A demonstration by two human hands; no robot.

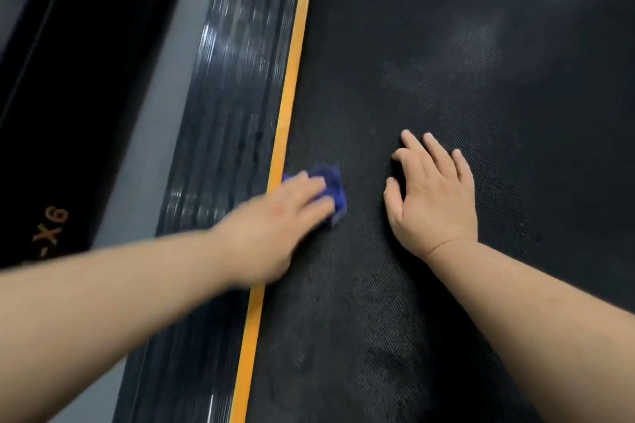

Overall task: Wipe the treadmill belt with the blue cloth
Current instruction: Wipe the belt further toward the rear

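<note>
View: head camera, looking down along the treadmill.
Treadmill belt (446, 79): black with a fine dotted texture; it fills the middle and right of the picture and shows some pale, dull patches.
Blue cloth (336, 189): a small crumpled piece lying on the belt at its left edge, just beside the orange stripe (288, 113). Most of it is covered by the left hand, and only its far and right parts show.
Left hand (278, 216): blurred. It reaches across the stripe, palm down, and presses on the cloth with its fingers laid over the top. The fingers look rather straight; the blur hides whether the thumb pinches the cloth.
Right hand (434, 196): sharp, lying flat on the bare belt with its palm down and fingers stretched and a little spread. It holds nothing and is near the cloth without touching it.
Side rail (233, 96): dark, ribbed and shiny, running along the left of the stripe.
Lettering (51, 227): orange "X6" on a black surface at the far left.
</note>
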